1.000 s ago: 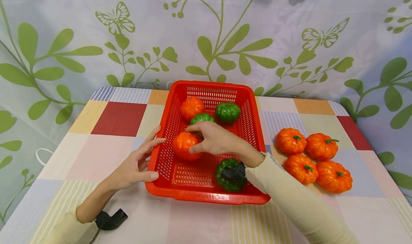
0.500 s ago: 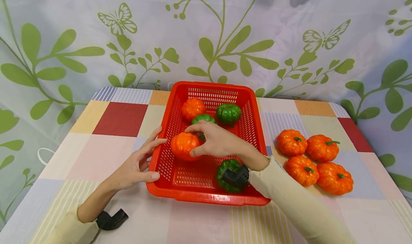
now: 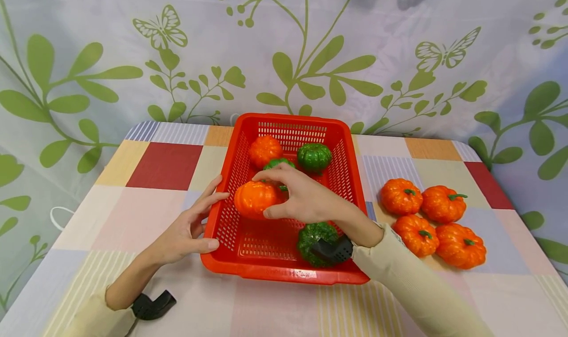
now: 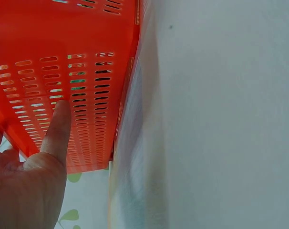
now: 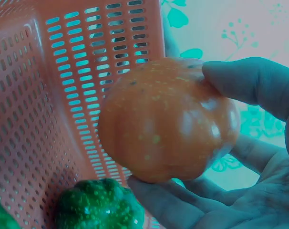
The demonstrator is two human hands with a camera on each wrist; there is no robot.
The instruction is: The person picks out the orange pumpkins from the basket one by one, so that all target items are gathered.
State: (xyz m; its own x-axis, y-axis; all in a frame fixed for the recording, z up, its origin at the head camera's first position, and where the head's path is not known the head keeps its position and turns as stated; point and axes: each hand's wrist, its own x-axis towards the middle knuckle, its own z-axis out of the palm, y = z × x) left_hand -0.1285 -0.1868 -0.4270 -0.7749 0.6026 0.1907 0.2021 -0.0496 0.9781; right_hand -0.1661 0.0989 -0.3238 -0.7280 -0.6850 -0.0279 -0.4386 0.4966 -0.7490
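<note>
An orange toy pumpkin (image 3: 253, 200) is held by my right hand (image 3: 301, 194), above the left part of a red plastic basket (image 3: 306, 274). In the right wrist view, the thumb and fingers grip the pumpkin (image 5: 163, 124) from opposite sides, its smooth skin facing the camera. My left hand (image 3: 182, 236) rests at the basket's left rim, fingertips on the edge. The left wrist view shows one straight finger against the slotted outer wall. Inside the basket lie another orange pumpkin (image 3: 265, 151) and green pumpkins at the back right (image 3: 314, 157), middle (image 3: 279, 163) and front right (image 3: 312, 241). My right hand partly hides the middle one.
Several orange pumpkins (image 3: 414, 234) sit grouped on the table right of the basket. A patchwork-patterned cloth (image 3: 164, 165) covers the table. Behind it hangs a leaf-printed curtain (image 3: 248, 41). A white cord loop (image 3: 57, 216) shows at the table's left edge.
My right hand has shifted the orange pumpkin slightly left and up, and it has turned a little. The left hand and the basket stay practically in place.
</note>
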